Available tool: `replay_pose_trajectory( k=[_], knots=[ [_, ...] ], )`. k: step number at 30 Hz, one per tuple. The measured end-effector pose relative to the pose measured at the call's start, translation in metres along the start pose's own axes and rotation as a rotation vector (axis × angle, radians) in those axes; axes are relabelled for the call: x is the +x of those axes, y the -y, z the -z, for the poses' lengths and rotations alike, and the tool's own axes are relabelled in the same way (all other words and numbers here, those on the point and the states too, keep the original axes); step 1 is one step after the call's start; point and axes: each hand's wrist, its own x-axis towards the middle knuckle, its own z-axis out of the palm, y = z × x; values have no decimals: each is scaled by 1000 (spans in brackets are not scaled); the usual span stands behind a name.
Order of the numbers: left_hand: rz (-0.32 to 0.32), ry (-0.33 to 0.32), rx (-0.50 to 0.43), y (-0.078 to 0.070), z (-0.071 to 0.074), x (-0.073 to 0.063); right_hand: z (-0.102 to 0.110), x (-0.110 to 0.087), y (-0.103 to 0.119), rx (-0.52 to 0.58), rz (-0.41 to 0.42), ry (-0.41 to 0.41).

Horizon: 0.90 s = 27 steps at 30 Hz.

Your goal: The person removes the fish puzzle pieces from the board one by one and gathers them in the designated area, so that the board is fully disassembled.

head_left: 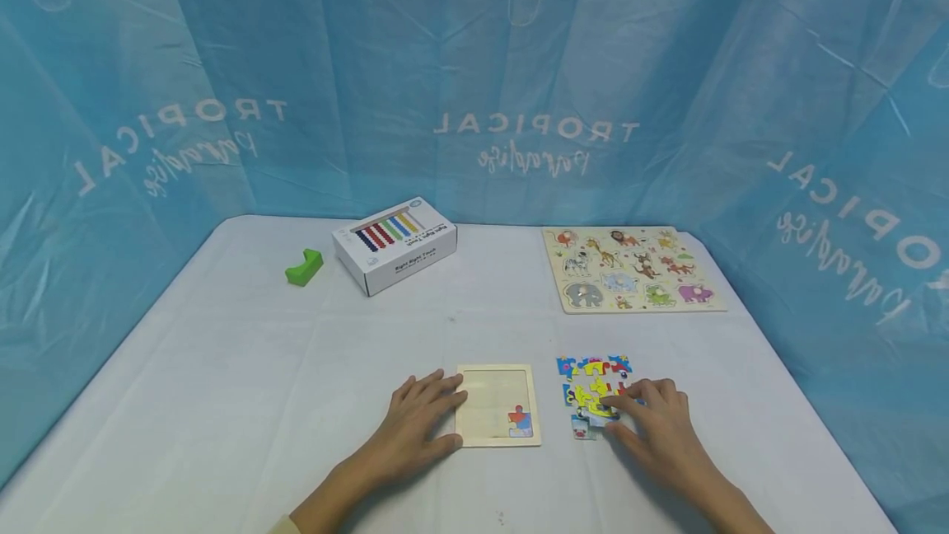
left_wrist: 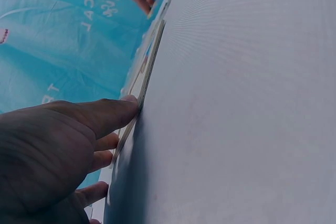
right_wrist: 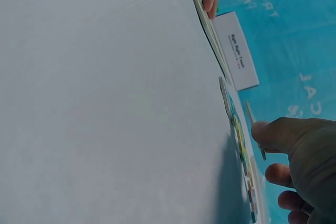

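A shallow wooden puzzle tray lies in the middle front of the table, with a red and blue joined section in its lower right corner. On the tray's left edge rests my left hand, fingers spread and thumb against the rim. To the right of the tray is a cluster of colourful jigsaw pieces. Over it, my right hand pinches a puzzle piece between thumb and fingers. The right wrist view shows this thin piece raised above the others; its printed face is turned away there.
A white box printed with coloured rows stands at the back. Left of it lies a green curved block. A wooden animal puzzle board lies at the back right. Blue curtains hang around the table.
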Motion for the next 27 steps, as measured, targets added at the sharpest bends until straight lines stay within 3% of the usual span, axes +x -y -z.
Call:
replay_pose_trajectory(
  k=[16,27],
  knots=[
    [18,23,-10,0,1,1,-3,-12,-14,-17,-19,7],
    [27,28,-7,1,0,1,-3,-15,-14,-8,-62,56]
  ],
)
